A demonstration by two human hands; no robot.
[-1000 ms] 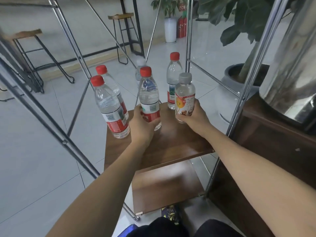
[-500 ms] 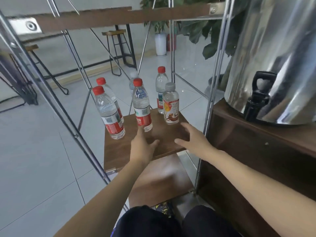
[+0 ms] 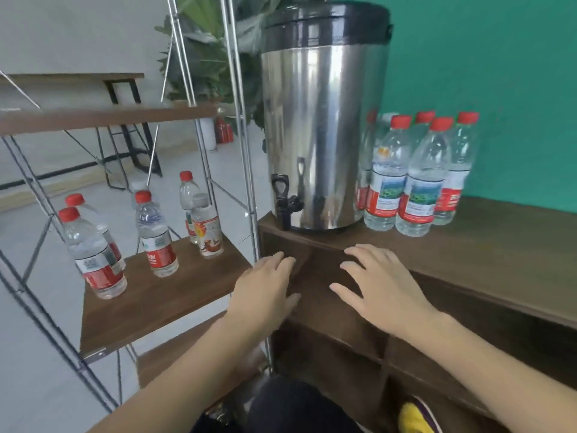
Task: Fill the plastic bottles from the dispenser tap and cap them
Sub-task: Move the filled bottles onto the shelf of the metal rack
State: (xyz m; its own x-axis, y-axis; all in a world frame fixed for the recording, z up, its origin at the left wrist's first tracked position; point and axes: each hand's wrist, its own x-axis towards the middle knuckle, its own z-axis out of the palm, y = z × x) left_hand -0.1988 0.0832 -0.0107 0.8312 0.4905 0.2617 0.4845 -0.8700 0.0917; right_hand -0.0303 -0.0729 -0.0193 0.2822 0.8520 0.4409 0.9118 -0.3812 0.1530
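Looking at risks: the dispenser (image 3: 321, 120) sits at the surface (image 3: 499, 245) edge, so don't shove it. Bottles (image 3: 415, 182) crowd beside it, tippy. Tap (image 3: 282, 198) overhangs. Your left hand (image 3: 265, 292) and right hand (image 3: 374, 289) hover spread, holding nothing.

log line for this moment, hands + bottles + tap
left hand: open, empty | right hand: open, empty | shelf bottles: capped | counter bottles: capped | tap: untouched
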